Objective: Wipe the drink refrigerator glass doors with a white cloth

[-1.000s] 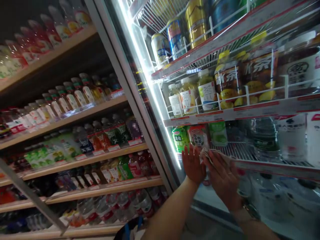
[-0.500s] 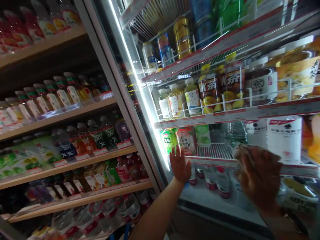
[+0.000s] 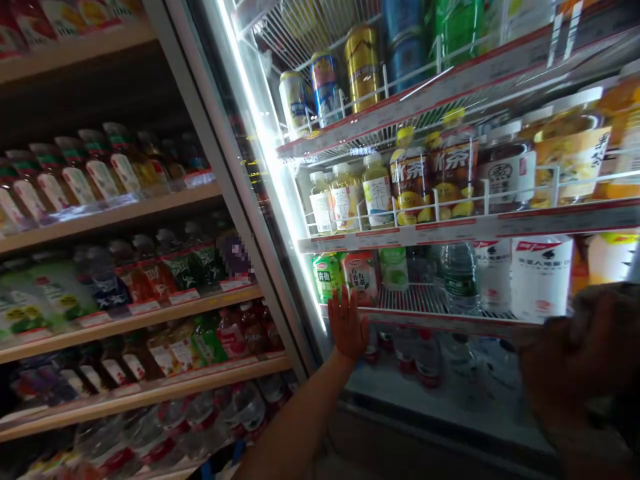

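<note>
From my distant seat I have the left hand [image 3: 347, 328] raised with its fingers spread and palm facing the lit cooler, just below a green-labelled bottle [image 3: 326, 275] and a red-labelled one [image 3: 361, 277]. Reflected lettering suggests a pane of glass [image 3: 363, 151] in front of the stock, so I read that flat palm as a brace against it, though I cannot confirm contact. My right hand [image 3: 575, 360] is well apart from it, towards the far side of the view, with a crumpled cloth [image 3: 587, 301] at its fingers, near a white-labelled pack [image 3: 541, 277]. That hand is dark and blurred, so I cannot tell whether it pinches the cloth or presses it flat; a bunched cloth would give the fingers some padding. Behind, the bottles stand with labels forward, presumably so they can be read from outside, and the white wire guards [image 3: 486, 198] along the shelf fronts look meant to stop them tipping out. The cans [image 3: 325, 87] stand upright one level above, also behind a guard, while the bright light strip [image 3: 255, 100] runs down the cooler's side, likely to light every level
</note>
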The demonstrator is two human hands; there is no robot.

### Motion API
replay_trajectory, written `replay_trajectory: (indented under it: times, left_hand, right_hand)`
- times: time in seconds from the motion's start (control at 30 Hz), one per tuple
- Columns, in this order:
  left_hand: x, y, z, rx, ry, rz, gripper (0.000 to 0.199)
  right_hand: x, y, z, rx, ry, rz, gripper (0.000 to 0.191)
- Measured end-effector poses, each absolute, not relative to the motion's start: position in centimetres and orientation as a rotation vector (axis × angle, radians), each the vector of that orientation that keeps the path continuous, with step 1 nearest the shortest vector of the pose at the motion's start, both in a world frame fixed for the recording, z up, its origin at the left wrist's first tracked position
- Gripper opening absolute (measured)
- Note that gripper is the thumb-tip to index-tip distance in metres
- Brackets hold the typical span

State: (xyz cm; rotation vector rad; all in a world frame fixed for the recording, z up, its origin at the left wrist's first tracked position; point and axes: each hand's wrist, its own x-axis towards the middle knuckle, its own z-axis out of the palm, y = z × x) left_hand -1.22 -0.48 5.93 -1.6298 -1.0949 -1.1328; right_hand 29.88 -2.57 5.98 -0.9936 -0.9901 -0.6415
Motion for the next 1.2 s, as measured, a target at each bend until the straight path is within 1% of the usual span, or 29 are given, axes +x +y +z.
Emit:
replay_trajectory:
  times: [0.1,0.27,0.43,0.6,0.8,0.97,1.1,1.2]
  left_hand:
    - [-1.1,-0.5,6.0,-1.639,-1.084,-1.146,0.061]
    - [-1.2,-0.6,6.0,-1.647,-1.078,-1.146,0.06]
    - [-1.2,-0.4,6.0,-1.637,-1.079,-1.137,0.061]
    - [-1.1,-0.2,6.1,-1.59,-1.053,-1.141,0.058]
    - [-1.3,-0.3,6.2,-1.613,-1.049,-1.135,0.06]
    - [-1.4,-0.1,6.2,-1.655,-1.023,-1.172,0.06]
    - [-1.1,-0.1,6.5,-1.647,-0.991,-1.211,0.059]
    - [-1.0,-0.1,6.6,-1.653,-0.989,-1.226,0.059]
  right_hand:
    - [27.3,-1.9,6.2,-1.011,-0.973,-0.621,0.07]
    - [20.3,-1.9,6.4,-0.98,-1.116,-0.669,0.063]
    - [13.2,-3.0,4.8,-0.962,-1.412,-0.624,0.061]
    - [10.9,-3.2,3.2,-0.846,-1.625,-0.625,0.052]
    - [15.2,-3.2,4.9,-0.902,-1.636,-0.708,0.053]
    - [23.4,-2.8,6.6,-1.044,-1.317,-0.742,0.058]
    - [30.3,-2.4,6.3,-1.044,-1.078,-0.775,0.057]
    - [32.8,-2.5,5.9,-1.039,-0.961,-0.737,0.065]
